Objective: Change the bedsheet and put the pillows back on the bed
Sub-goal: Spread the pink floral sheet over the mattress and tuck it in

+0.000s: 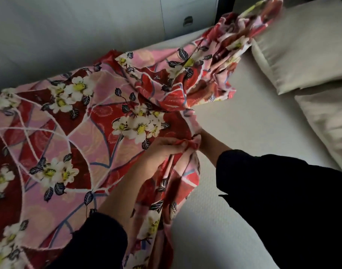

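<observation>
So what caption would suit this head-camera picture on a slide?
Left hand and right hand grip the edge of a floral bedsheet bunched over a bare mattress beside two pillows.

Across the top of view stands a pale cupboard (88,26) w/ flat doors, lit dimly. A thin vertical seam (162,18) splits two doors, and a small dark recessed handle (188,21) sits just right of it. At the cupboard's right edge runs a dark vertical strip (226,6), too dim to ID.
</observation>
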